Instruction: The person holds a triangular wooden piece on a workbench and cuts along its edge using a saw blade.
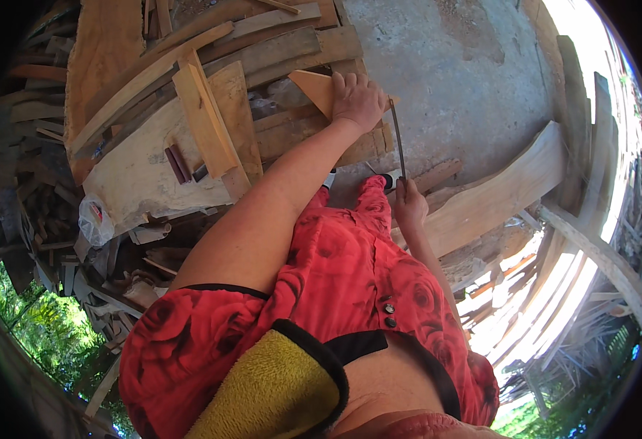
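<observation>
My left hand [358, 101] is closed over a light-brown, pointed piece of wood [312, 89], pressing it down on the stacked boards [292, 135]. The pointed end sticks out to the left of my fingers, and a short end shows on the right. Nearer my body, my right hand [411, 205] grips a long, thin, dark-bladed tool [398, 143], seen edge-on. I cannot tell whether it is a saw or a knife. Its far tip is at the wood's right end, close to my left fingers; its handle is hidden in my right hand.
Planks [211, 121] lean across a pale slab [138, 175] on the left, with two dark reddish sticks [177, 164] on it. A clear plastic bag [95, 219] hangs at its edge. Concrete floor [445, 80] stretches ahead, and a wide board [497, 194] lies at right.
</observation>
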Available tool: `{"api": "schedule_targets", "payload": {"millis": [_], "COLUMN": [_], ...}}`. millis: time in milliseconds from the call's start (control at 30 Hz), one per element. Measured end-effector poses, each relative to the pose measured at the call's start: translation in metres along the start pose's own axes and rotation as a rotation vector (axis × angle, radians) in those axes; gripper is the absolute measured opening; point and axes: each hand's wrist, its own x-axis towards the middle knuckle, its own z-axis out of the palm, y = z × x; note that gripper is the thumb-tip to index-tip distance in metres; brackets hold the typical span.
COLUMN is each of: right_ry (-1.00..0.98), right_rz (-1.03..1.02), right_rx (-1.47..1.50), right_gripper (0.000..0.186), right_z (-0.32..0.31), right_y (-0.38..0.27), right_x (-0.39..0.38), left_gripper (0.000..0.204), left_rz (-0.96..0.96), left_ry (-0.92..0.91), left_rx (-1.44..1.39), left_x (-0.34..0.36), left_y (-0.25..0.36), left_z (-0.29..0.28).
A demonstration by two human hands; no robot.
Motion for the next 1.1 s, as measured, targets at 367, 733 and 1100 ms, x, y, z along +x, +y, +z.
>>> {"api": "schedule_targets", "payload": {"millis": [367,733,1100], "right_ry": [0.040,-0.063,-0.015], "right_rz": [-0.025,0.022,-0.037], "right_rx": [-0.005,-0.079,-0.068], "right_gripper": [0.034,0.033,0.033], "right_z": [-0.009,-0.010,-0.004], "right_y": [-0.053,-0.028,-0.023], "right_x": [0.087,0.046,0.047], "left_gripper": [0.029,0.030,0.030], "left_rz": [-0.044,-0.002,-0.038], "left_ry": [-0.005,0.012,0.002], "left_rx": [0.005,0.040,0.016], "left_x": [0.002,0.000,0.001], "left_y": [0.005,-0.001,-0.001], "left_z": [0.003,0.003,0.004]}}
